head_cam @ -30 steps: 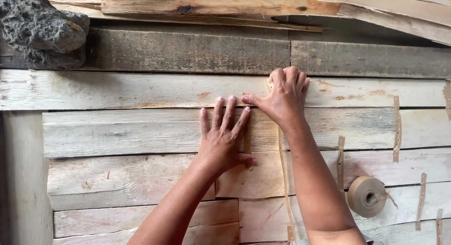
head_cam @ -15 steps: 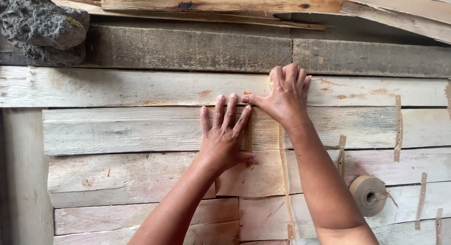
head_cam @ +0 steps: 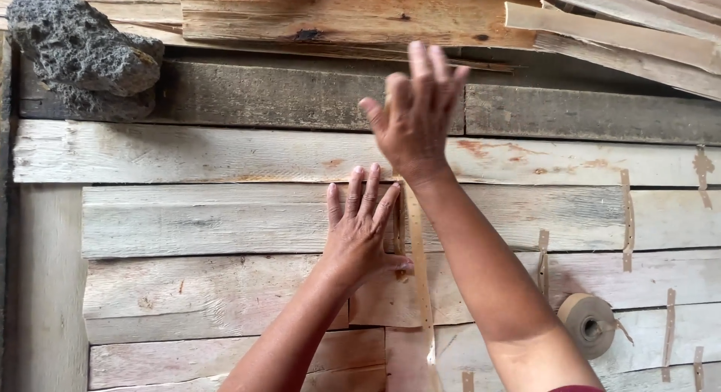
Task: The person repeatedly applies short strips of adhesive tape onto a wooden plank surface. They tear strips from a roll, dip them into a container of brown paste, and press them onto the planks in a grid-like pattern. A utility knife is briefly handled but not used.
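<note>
My left hand [head_cam: 360, 230] lies flat with its fingers [head_cam: 369, 193] spread and straight, palm pressing down on thin wood sheets [head_cam: 375, 298], gripping nothing; the thumb reaches right and touches a long tape strip [head_cam: 418, 264]. That strip is narrow, pale brown and papery, running straight up and down along the seam between the sheets, from just under my right wrist to the bottom edge of view, where its end looks a little ragged. My right hand [head_cam: 413, 110] is lifted above the boards, fingers [head_cam: 428, 65] straight and close together, slightly blurred, holding nothing that I can make out; whether a fingertip touches the top of the strip I cannot tell. The sheets under my left palm are smooth, light tan with a pinkish tone, lying on rough, weathered grey-white planks [head_cam: 210, 155] that run side to side. To the right, several short bits of the same brown tape [head_cam: 625, 219] are stuck upright across the plank gaps. A roll of brown tape [head_cam: 588, 324] sits near my right forearm, its loose end sticking out. At the upper left a dark, pitted rock [head_cam: 79, 50] rests on the planks, and orange-brown boards [head_cam: 353, 16] lie along the top.
</note>
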